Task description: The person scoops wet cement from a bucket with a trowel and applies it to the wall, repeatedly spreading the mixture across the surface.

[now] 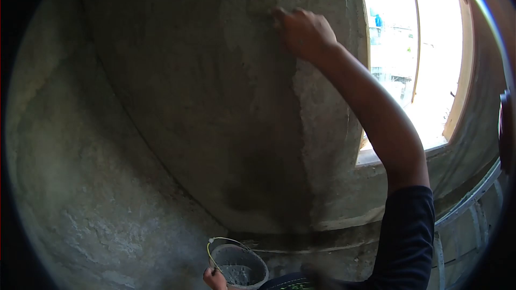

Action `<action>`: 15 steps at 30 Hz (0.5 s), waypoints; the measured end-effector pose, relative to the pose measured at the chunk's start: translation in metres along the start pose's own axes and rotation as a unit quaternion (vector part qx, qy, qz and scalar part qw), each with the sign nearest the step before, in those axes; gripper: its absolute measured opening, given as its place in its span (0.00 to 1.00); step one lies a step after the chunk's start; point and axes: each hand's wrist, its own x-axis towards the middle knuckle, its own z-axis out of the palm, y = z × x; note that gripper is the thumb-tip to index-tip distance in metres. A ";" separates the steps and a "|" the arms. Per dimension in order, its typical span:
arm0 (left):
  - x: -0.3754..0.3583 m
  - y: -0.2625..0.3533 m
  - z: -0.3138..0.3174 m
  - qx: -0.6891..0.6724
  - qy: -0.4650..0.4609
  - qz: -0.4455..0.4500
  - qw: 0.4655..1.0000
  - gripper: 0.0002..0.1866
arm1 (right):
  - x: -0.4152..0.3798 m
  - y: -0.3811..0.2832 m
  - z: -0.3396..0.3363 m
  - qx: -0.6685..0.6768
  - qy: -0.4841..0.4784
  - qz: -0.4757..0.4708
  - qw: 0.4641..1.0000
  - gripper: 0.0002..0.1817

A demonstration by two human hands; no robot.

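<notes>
— Plaster (252, 5) on the wall (204, 102), is that what the raised hand is working on?

— Yes. The right hand (303, 32) is up high, pressed against a lighter, rough patch near the top of the grey wall, just left of the window opening (414, 59). Its fingers are curled together into a loose fist, knuckles toward the camera. Something may be gripped inside it, but I cannot tell what.

— And the other hand?

— The left hand (214, 279) is at the very bottom edge, low and well apart from the right one. It is closed around the thin wire handle (210, 252) of a bucket (258, 268).

— What is in the bucket?

— Grey wet mix, sitting low in it. The bucket hangs close to the foot of the wall, beside the person's dark sleeve (406, 236).

— Anything else about the wall?

— A rough, paler vertical band (317, 123) runs down below the right hand, next to the window edge, and a dark damp-looking stain (252, 182) sits lower down. Bright daylight comes through the window, with buildings faintly visible outside
</notes>
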 end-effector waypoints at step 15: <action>-0.002 0.035 0.019 -0.074 -0.093 -0.027 0.992 0.11 | -0.448 -0.008 0.155 0.006 -0.342 -0.057 0.938 0.36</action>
